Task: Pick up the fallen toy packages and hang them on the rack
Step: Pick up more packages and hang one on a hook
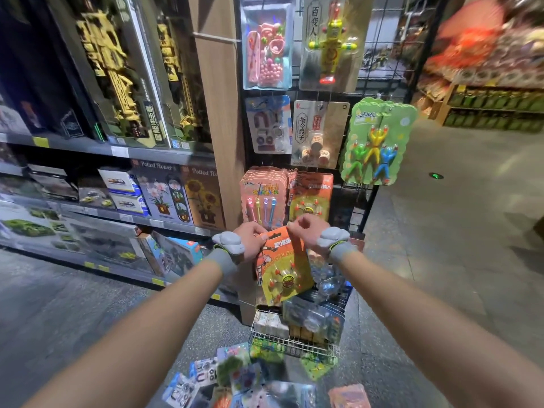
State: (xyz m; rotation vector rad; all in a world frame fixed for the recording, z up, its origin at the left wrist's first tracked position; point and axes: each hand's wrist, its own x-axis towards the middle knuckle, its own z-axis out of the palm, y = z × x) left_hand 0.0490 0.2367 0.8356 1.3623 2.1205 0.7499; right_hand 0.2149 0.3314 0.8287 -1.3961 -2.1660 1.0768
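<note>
An orange toy package (282, 266) with a yellow blister hangs tilted between my hands, in front of the black wire rack (382, 75). My left hand (250, 240) grips its upper left edge. My right hand (306, 234) pinches its top right corner. Just behind them hangs a matching stack of orange packages (312, 192) on the rack. Several fallen toy packages (235, 378) lie scattered on the floor at the bottom of the view.
The rack holds pink (266, 48), yellow (331, 45), green (376, 145) and other toy cards. A wire basket (294, 343) of goods stands at its foot. Shelves of boxed toys (117, 187) run along the left. Open aisle floor (456, 245) lies to the right.
</note>
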